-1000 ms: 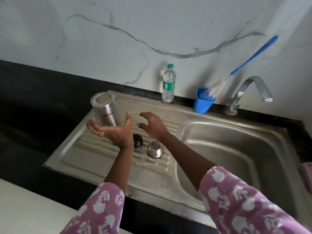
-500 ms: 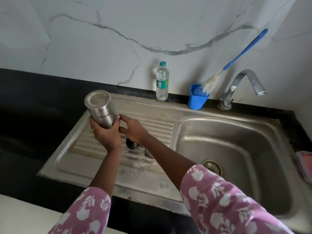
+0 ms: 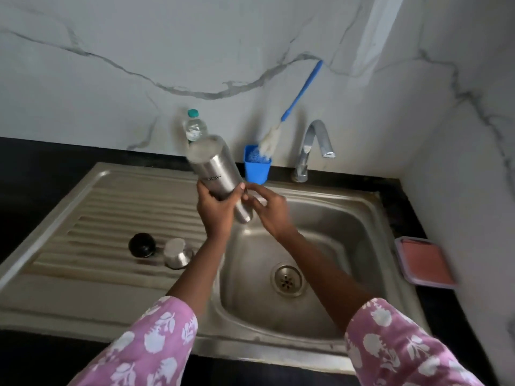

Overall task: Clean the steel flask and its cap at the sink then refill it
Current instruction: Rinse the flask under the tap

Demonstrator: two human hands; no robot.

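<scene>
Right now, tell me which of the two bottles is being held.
The steel flask, tilted over the sink and gripped by the left hand. The green-capped plastic water bottle stands untouched by the wall.

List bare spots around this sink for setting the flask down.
Free: ribbed drainboard behind the black stopper and steel cap; flat strip between them and the front edge; basin floor around the drain. Crowded: back ledge with bottle, blue cup, tap; left hand, right hand and flask over the basin's back corner.
</scene>
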